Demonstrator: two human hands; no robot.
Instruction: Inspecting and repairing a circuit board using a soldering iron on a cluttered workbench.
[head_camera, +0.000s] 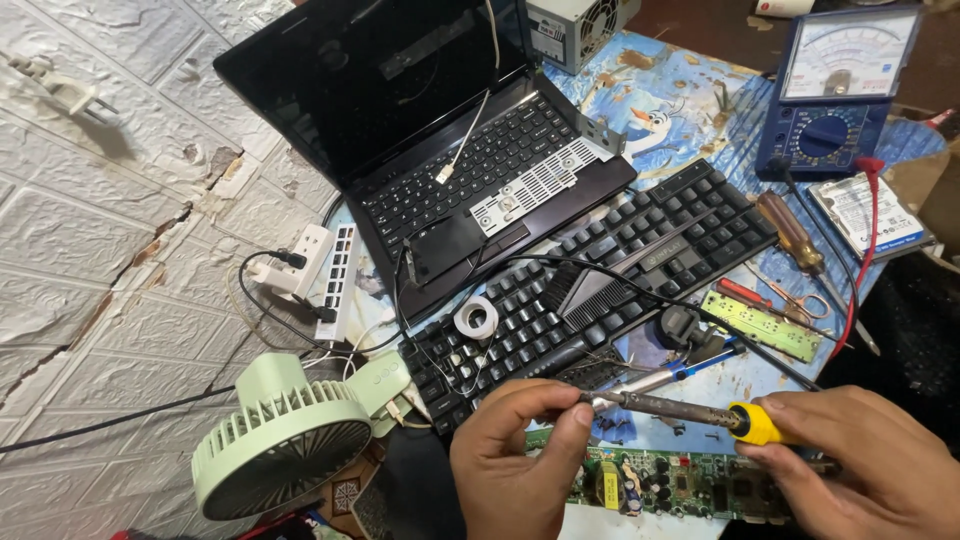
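Observation:
My right hand (860, 465) grips the yellow handle of a soldering iron (690, 412) at the lower right. The dark shaft of the iron runs left toward my left hand (520, 455), whose fingers pinch at the metal tip. Both hands hover over a green circuit board (660, 485) with several small components, lying at the table's near edge. Part of the board is hidden under my hands.
A black keyboard (600, 275) with a tape roll (476, 318) lies ahead, an open black laptop (440, 130) behind it. A blue analogue multimeter (835, 90), screwdriver (790, 230) and small green board (762, 325) sit right. A green desk fan (285, 440) and white power strip (340, 270) stand left.

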